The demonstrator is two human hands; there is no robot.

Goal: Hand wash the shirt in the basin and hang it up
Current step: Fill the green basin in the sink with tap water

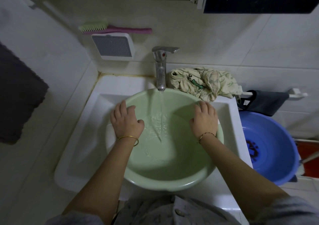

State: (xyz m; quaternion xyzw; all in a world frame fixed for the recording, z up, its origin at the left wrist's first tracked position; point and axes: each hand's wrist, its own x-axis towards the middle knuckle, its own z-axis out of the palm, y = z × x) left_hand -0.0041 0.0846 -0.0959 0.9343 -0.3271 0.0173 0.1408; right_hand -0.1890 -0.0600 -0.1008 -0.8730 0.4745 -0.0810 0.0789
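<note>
Grey clothing at the bottom edge, two hands on the green basin

Closest to the camera is the person's grey garment (pixel 151 212), which has a button, and from it two bare forearms go forward. At the far left a dark towel (pixel 19 97) hangs by the wall. Next to it comes the white sink (pixel 82 138), and inside the sink sits the pale green basin (pixel 172 185). On the wall above, a green and pink brush (pixel 110 28) lies on top of a white box (pixel 113 46) with a grey grille. The left grip (pixel 126 121) rests on the left rim of the basin. Its fingers are spread and almost straight, the thumb points into the bowl, and it closes around nothing. A gold bangle (pixel 128 137) is on this wrist. In the middle the metal tap (pixel 160 69) is running, and the stream of water (pixel 161 107) falls on the basin floor, where the water is only shallow. The right grip (pixel 204 119) lies in the same way on the right rim, with relaxed fingers, and it holds nothing. The shirt (pixel 203 83), cream with a green pattern, lies crumpled on the back right corner of the sink, just beside the tap and outside the basin. Further right a dark cloth (pixel 265 102) hangs over a white rail, and below it stands a blue basin (pixel 276 129).
</note>
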